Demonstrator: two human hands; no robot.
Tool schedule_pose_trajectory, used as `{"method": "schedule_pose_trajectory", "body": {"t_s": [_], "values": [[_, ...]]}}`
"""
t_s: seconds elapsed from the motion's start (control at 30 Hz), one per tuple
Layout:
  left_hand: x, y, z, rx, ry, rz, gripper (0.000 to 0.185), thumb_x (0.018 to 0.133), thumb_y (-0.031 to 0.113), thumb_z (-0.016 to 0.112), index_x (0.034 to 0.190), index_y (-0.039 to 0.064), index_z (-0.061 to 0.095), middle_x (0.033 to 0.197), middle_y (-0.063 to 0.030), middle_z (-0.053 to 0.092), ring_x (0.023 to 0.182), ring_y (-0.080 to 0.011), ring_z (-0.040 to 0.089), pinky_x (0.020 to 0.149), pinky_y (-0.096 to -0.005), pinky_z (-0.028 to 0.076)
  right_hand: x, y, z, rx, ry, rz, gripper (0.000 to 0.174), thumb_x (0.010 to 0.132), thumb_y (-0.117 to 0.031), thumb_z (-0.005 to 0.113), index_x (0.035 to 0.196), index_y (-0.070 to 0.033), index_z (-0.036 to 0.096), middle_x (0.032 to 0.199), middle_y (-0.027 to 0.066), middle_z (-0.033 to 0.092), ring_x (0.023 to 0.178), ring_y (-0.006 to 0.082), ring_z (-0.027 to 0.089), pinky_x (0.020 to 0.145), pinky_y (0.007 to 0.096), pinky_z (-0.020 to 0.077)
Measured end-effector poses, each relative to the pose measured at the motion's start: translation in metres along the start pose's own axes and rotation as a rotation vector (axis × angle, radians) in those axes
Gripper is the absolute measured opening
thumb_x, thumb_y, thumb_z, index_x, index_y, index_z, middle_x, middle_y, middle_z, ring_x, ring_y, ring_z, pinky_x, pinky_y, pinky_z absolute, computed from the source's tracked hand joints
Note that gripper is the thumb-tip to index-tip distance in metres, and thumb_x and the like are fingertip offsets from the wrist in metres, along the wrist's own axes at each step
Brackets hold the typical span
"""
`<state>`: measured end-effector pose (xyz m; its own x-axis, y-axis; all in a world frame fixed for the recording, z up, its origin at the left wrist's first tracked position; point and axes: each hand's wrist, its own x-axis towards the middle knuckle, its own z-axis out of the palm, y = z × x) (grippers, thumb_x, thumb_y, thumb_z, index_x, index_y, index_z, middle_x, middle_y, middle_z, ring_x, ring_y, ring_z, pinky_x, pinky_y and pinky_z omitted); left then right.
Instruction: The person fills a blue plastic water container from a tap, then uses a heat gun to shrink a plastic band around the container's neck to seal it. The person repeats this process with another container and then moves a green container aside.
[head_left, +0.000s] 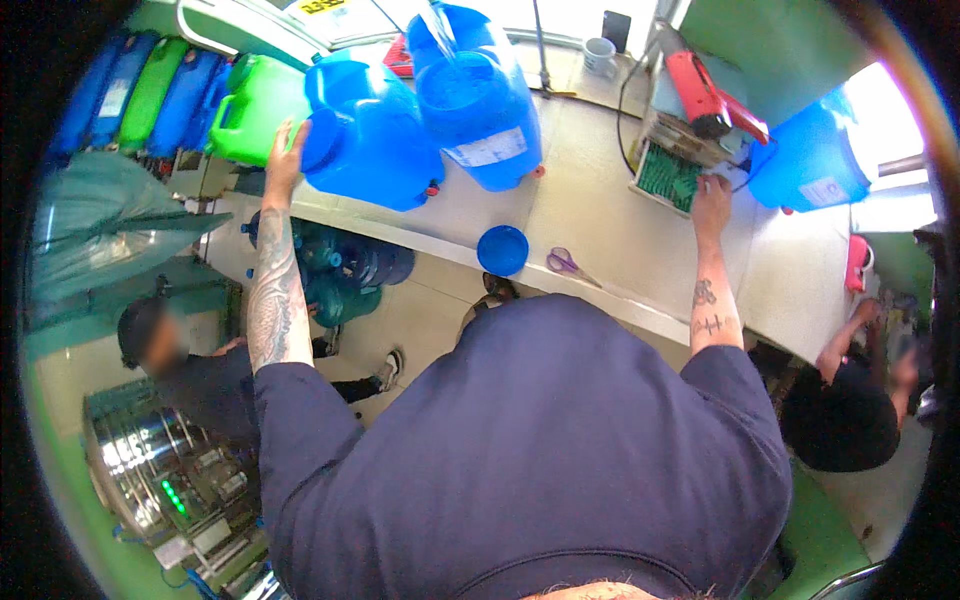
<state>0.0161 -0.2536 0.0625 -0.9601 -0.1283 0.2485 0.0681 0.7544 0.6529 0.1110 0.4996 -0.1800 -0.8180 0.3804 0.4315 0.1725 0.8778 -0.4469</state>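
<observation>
My left hand (286, 161) is raised at the blue lid of a large blue plastic water container (375, 135), its fingers extended against the lid's side. At the right, my right hand (711, 201) reaches to the edge of a small box of green strips or packets (667, 178); whether its fingers pinch anything is not clear. Another blue container (480, 105) with a white label stands beside the first. A loose blue round lid (502, 250) lies at the counter's front edge, with purple-handled scissors (570, 264) to its right.
A red heat gun (694, 82) with a black cord rests above the box. A further blue container (810, 161) stands right of it. Green and blue jugs (259, 109) line the left. Water bottles (345, 277) are under the counter (592, 187). People are at left (202, 382) and right (840, 412).
</observation>
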Motion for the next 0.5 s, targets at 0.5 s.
{"method": "schedule_pose_trajectory", "body": {"t_s": [0.5], "values": [[-0.001, 0.023, -0.012, 0.485, -0.411, 0.535, 0.095, 0.075, 0.056, 0.082, 0.156, 0.028, 0.038, 0.161, -0.0134, 0.032, 0.147, -0.0406, 0.031, 0.121, -0.0556, 0.028, -0.031, -0.063, -0.047, 0.235, 0.172, 0.283, 0.022, 0.103, -0.019, 0.054, 0.119, -0.005, 0.059, 0.102, 0.0164, 0.068, 0.082, 0.0280, 0.067, 0.072, 0.0372, 0.0523]]}}
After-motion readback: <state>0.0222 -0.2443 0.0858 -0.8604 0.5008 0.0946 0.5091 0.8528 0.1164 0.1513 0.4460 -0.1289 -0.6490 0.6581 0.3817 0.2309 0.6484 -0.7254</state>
